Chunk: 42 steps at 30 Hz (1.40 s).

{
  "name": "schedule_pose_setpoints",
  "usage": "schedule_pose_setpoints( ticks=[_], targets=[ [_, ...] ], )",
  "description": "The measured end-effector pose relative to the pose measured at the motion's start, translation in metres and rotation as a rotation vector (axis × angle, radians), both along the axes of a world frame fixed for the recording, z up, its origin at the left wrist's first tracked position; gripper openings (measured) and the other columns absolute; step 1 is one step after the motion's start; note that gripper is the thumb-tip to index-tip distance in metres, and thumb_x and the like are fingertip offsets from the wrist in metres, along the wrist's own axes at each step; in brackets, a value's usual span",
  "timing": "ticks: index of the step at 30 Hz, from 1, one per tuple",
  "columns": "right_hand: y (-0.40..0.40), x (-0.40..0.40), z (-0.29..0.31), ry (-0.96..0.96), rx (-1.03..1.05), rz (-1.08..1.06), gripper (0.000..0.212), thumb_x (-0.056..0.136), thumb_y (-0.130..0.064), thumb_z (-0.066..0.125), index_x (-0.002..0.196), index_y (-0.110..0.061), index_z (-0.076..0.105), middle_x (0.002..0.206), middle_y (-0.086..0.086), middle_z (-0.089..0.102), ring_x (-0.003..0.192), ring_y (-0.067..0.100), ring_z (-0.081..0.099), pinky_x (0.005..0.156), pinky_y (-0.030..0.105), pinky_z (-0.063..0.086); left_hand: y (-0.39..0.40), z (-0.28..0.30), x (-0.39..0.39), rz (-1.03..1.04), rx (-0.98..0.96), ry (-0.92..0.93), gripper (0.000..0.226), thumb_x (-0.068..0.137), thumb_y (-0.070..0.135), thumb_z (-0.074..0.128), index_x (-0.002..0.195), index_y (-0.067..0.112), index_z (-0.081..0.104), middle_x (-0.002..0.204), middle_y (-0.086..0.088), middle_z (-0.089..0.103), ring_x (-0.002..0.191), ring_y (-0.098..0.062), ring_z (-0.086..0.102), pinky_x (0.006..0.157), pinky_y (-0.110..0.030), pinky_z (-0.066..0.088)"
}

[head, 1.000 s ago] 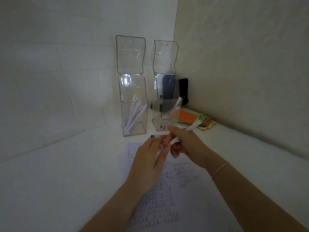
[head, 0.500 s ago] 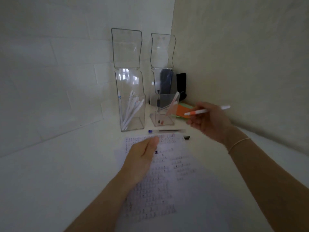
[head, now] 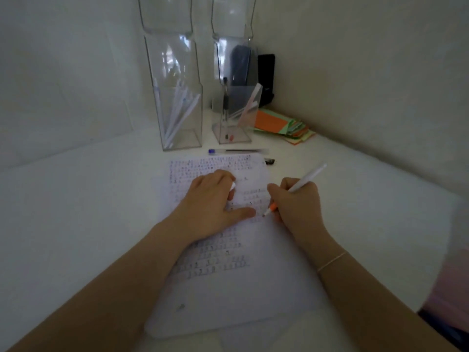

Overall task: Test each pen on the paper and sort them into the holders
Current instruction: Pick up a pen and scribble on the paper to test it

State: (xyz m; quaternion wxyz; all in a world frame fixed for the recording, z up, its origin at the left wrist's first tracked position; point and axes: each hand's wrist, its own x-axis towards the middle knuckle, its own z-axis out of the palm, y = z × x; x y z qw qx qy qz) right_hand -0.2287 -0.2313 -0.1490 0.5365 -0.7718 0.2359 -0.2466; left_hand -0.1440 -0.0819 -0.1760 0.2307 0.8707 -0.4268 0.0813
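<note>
My right hand (head: 298,203) grips a white pen with an orange grip (head: 304,182), tip down on the sheet of paper (head: 228,288), which is covered in rows of small scribbles. My left hand (head: 210,201) rests on the paper beside the tip, thumb stretched out, fingers curled round a small white piece that looks like the pen's cap (head: 232,186). Behind the paper stand two clear holders. The left holder (head: 177,72) has several white pens in it. The right holder (head: 234,123) has a dark pen and a pale one.
A loose pen with a blue end (head: 236,151) lies between the paper and the holders, with a small black cap (head: 269,161) to its right. A stack of orange and green paper slips (head: 281,125) and a black object (head: 266,77) sit in the corner. Walls close in behind and right.
My right hand has brought the pen down from beside the right holder to the paper. My left hand has settled flat on the sheet. The view has tilted downward.
</note>
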Motion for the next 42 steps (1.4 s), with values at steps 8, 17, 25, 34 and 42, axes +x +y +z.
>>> schedule_pose_setpoints(
  ticks=[8, 17, 25, 34, 42],
  targets=[
    [0.0011, 0.002, -0.0077, -0.009, -0.109, -0.031, 0.02, 0.075, 0.0, 0.059, 0.057, 0.005, 0.053, 0.034, 0.0, 0.047, 0.025, 0.003, 0.042, 0.034, 0.013, 0.035, 0.0001, -0.0065, 0.0043, 0.013, 0.057, -0.039, 0.058, 0.068, 0.081, 0.03, 0.076, 0.024, 0.041, 0.118, 0.007, 0.046, 0.104, -0.01, 0.043, 0.086, -0.025, 0.023],
    [0.0013, 0.0037, -0.0112, -0.015, -0.265, -0.057, 0.028, 0.075, -0.002, 0.058, 0.059, 0.014, 0.042, 0.059, 0.035, 0.05, 0.05, 0.023, 0.039, 0.047, 0.027, 0.032, 0.0009, -0.0054, 0.0034, 0.023, 0.094, -0.03, 0.057, 0.065, 0.082, 0.024, 0.072, 0.027, 0.04, 0.125, 0.007, 0.043, 0.113, -0.011, 0.04, 0.097, -0.03, 0.026],
    [0.0011, 0.0042, -0.0113, -0.003, -0.299, -0.052, 0.028, 0.075, -0.003, 0.058, 0.057, 0.013, 0.043, 0.052, 0.022, 0.044, 0.046, 0.019, 0.038, 0.043, 0.025, 0.031, 0.001, -0.0043, 0.0044, 0.019, 0.091, -0.059, 0.061, 0.067, 0.081, 0.023, 0.074, 0.024, 0.044, 0.126, 0.005, 0.044, 0.111, -0.012, 0.042, 0.095, -0.03, 0.026],
    [0.003, 0.0037, -0.0111, -0.001, -0.27, -0.017, 0.028, 0.077, -0.004, 0.059, 0.058, 0.011, 0.046, 0.05, 0.02, 0.048, 0.04, 0.013, 0.041, 0.042, 0.022, 0.034, 0.0017, -0.0009, 0.0008, 0.016, 0.073, -0.098, 0.055, 0.071, 0.079, 0.031, 0.071, 0.025, 0.041, 0.123, 0.005, 0.048, 0.104, -0.01, 0.047, 0.091, -0.026, 0.028],
    [0.0046, 0.003, -0.0112, -0.037, -0.285, -0.023, 0.042, 0.081, -0.002, 0.055, 0.049, -0.009, 0.029, 0.045, 0.007, 0.035, 0.04, 0.011, 0.034, 0.04, 0.016, 0.028, 0.0022, 0.0023, -0.0018, 0.03, 0.039, -0.078, 0.056, 0.071, 0.075, 0.042, 0.083, 0.02, 0.046, 0.089, 0.008, 0.046, 0.078, -0.011, 0.045, 0.078, -0.025, 0.028]
  ],
)
